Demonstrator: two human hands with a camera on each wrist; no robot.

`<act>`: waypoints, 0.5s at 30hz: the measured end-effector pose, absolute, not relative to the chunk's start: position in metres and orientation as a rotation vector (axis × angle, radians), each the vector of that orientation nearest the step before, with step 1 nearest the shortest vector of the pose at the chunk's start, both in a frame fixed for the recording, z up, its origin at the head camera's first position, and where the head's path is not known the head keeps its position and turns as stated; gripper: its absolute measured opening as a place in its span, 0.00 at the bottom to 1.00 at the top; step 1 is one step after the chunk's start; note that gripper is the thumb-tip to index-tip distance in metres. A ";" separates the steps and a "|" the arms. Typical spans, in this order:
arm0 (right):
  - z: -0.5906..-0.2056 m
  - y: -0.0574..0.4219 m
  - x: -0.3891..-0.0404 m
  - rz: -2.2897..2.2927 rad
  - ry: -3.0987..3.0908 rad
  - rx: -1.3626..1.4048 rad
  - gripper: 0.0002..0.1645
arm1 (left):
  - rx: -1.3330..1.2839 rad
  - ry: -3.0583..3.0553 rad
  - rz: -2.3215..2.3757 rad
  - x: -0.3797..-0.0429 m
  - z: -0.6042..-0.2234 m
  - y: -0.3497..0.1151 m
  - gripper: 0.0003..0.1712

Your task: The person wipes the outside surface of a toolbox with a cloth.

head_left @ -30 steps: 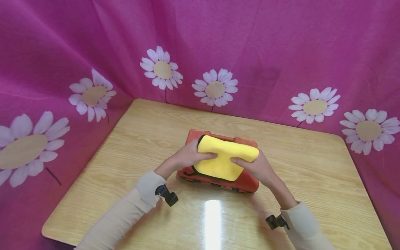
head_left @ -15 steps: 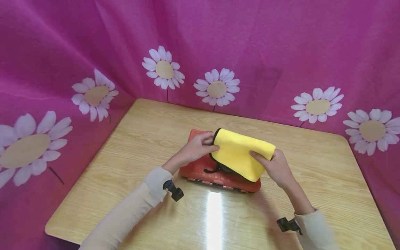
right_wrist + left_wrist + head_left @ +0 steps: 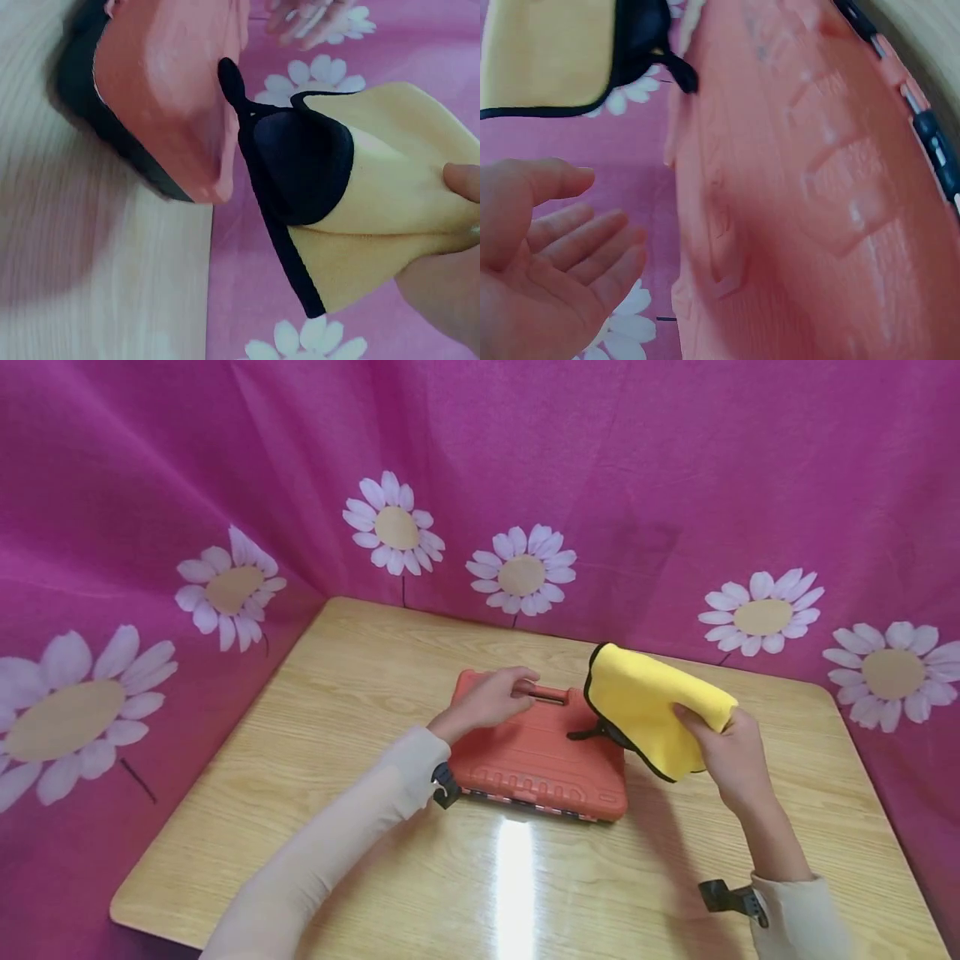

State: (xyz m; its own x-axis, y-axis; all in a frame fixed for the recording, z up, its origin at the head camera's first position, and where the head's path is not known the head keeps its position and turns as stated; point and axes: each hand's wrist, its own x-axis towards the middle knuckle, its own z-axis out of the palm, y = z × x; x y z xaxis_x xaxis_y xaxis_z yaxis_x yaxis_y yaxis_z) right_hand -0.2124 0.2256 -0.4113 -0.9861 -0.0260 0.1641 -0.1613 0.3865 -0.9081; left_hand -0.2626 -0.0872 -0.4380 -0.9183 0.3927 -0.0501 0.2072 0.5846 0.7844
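Observation:
My right hand (image 3: 731, 760) pinches a folded yellow cloth (image 3: 648, 706) with black edging, thumb on top, and holds it up beyond the right side of an orange-red case (image 3: 540, 756). A dark patch (image 3: 300, 169) and a black loop (image 3: 231, 84) show at the cloth's near end in the right wrist view. The case lies flat on the table, its handle toward the far side. Over its far left part is my left hand (image 3: 498, 693), close to the handle (image 3: 547, 693). In the left wrist view that hand's fingers (image 3: 592, 247) are loosely extended and hold nothing.
A light wooden table (image 3: 315, 693) bears the case. Pink fabric (image 3: 600, 460) printed with white daisies hangs behind the table and along its left side. Dark clasps or hinges (image 3: 517, 803) line the case's near edge. A wrist camera (image 3: 723, 896) sits on each sleeve.
Both hands held the cloth over the case one second ago. My left hand has let go of it. My right hand has carried it to the right, uncovering the case.

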 end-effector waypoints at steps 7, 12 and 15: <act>-0.407 0.249 -0.207 1.675 -2.463 0.005 0.08 | 0.549 2.682 0.912 -0.280 -0.439 -0.073 0.28; -0.409 0.264 -0.204 1.754 -2.386 -0.066 0.08 | 0.580 2.682 0.742 -0.294 -0.441 -0.064 0.26; -0.411 0.273 -0.201 1.789 -2.362 -0.096 0.07 | 0.590 2.662 0.677 -0.300 -0.442 -0.062 0.25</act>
